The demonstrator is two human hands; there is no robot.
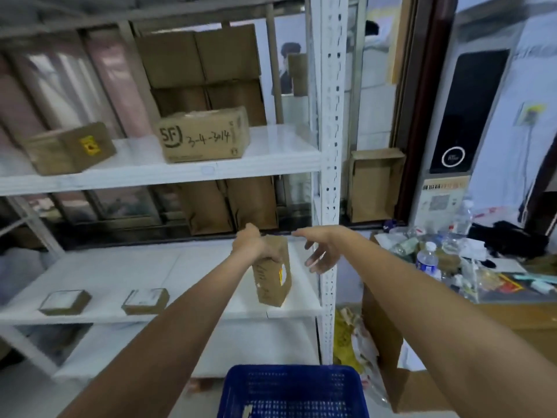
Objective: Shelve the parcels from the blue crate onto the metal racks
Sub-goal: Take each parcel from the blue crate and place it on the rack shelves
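Note:
My left hand [254, 245] grips the top of a small brown cardboard parcel [272, 274] that stands upright on the right end of the lower white shelf [180, 267] of the metal rack. My right hand [321, 251] hovers just right of the parcel, fingers spread and holding nothing. The blue crate [294, 390] sits at the bottom centre, below my arms; a scrap of cardboard shows inside it. Two flat parcels [64, 301] [146, 300] lie on the same shelf to the left.
The upper shelf [271, 159] carries an SF-marked box [205, 135] and a tilted box [70, 147]. The rack's white upright post [330, 176] stands right of the parcel. A cluttered table with water bottles [426, 259] lies to the right. A cardboard box [384, 333] stands by the crate.

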